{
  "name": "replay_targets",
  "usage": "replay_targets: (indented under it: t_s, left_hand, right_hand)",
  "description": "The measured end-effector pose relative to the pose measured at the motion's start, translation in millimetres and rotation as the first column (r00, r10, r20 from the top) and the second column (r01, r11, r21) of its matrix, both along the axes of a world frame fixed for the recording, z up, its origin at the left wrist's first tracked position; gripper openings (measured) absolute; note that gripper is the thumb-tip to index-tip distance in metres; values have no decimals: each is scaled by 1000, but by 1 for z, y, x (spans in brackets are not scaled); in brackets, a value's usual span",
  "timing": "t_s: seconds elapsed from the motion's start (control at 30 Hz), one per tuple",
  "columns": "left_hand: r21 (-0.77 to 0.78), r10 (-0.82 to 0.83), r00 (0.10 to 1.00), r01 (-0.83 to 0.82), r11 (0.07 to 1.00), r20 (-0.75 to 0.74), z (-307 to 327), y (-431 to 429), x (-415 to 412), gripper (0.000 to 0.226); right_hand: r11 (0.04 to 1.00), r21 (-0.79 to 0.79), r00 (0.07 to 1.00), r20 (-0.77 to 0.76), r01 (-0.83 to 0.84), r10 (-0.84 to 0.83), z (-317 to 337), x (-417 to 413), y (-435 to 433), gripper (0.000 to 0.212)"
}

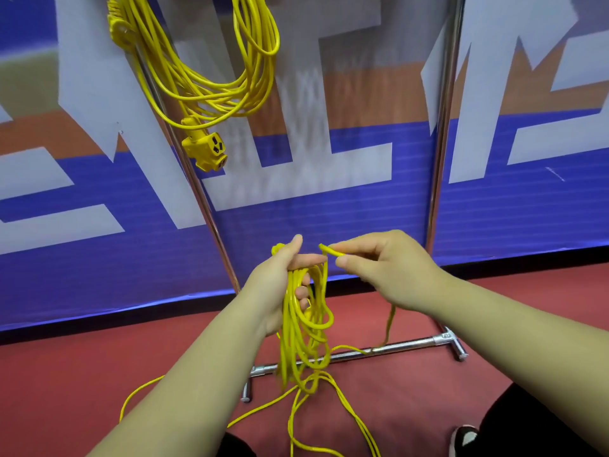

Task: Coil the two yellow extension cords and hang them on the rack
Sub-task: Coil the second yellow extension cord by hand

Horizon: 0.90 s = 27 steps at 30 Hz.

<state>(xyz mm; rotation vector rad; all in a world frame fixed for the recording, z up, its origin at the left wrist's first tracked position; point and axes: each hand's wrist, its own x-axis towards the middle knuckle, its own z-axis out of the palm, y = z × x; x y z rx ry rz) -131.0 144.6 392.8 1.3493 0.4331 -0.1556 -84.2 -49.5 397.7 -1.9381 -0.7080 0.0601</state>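
Note:
One coiled yellow extension cord (211,77) hangs from the top of the metal rack (443,127), its socket block (206,150) dangling below the loops. My left hand (280,282) grips several loops of the second yellow cord (304,328), which hang down in front of the rack's base bar. My right hand (382,268) pinches a strand of that same cord just right of the left hand. The cord's loose length (329,397) trails across the red floor toward me.
The rack's two chrome uprights stand before a blue, white and orange banner (329,206). Its base bar (379,349) with short feet rests on the red floor (99,374). A black shoe (463,438) shows at the bottom right.

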Motion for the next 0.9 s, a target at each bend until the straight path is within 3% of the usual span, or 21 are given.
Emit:
replay_targets:
  t_s: [0.07,0.13,0.27,0.4,0.53,0.67,0.8,0.87,0.9]
  left_hand:
    - [-87,-46,999,44,995,-21,-4,-1,2,54]
    - [-157,-66,998,63,986,-12,-5,-3,4,36]
    - [-277,62,995,-38,960,79,8,1,9,19]
    - [-373,261,939,-164,913,224,26,26,14,29]
    - [-455,400,864,-236,858,305,34,66,11,30]
    - [-399,394,851,-246,883,348,31,80,9,31]
    - [-335,356,859,-235,912,369,30,87,10,31]
    - [-222,316,881,-249,943,352,27,90,9,19]
    - [-133,304,893,-274,952,331,23,91,9,25]
  right_hand:
    - [999,-31,999,22,-37,38,-2,-4,5,23]
    - [997,-42,997,46,-64,66,-5,-7,8,25]
    - [994,-17,988,113,-105,107,-15,-14,10,36]
    - [981,46,981,-49,-188,190,-22,-11,4,31]
    - [971,-34,942,-251,-238,222,-25,5,-19,17]
    - [961,5,837,-491,-275,242,-32,11,-24,8]
    - [963,-65,878,-432,-260,208,-30,9,-22,6]
    - [984,-2,905,-394,-176,160,-25,8,-20,5]
    - [991,54,912,-387,-122,133,-22,7,-18,5]
